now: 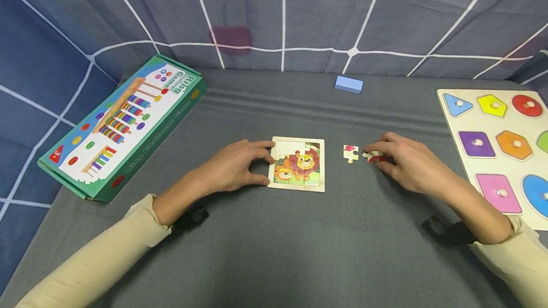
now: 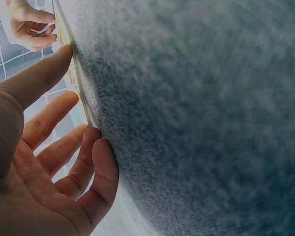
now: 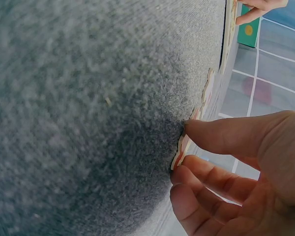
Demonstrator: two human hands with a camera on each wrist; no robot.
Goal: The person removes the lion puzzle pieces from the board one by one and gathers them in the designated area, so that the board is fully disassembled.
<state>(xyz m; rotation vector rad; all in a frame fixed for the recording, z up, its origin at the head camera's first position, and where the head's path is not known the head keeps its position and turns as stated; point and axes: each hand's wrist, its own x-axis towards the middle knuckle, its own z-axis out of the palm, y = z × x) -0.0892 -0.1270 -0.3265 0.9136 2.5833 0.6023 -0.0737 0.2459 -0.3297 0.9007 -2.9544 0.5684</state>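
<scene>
A square wooden jigsaw tray (image 1: 322, 188) with a lion picture lies flat on the grey cloth. Lion pieces fill much of it; its upper left shows pale. My left hand (image 1: 233, 165) rests beside it, thumb and fingertips touching the left edge, as the left wrist view also shows. To the right, my right hand (image 1: 404, 163) pinches a puzzle piece (image 1: 375, 157) with red on it between thumb and fingers, close to the cloth. A second puzzle piece (image 1: 350, 152), pale with a pink patch, lies between that piece and the tray.
A green ring game box (image 1: 141, 122) lies at the left. A small blue block (image 1: 348, 84) sits near the back. On the right is a wooden shape board (image 1: 466, 129) with knobbed coloured shapes. Behind hangs a blue checked curtain (image 1: 317, 8).
</scene>
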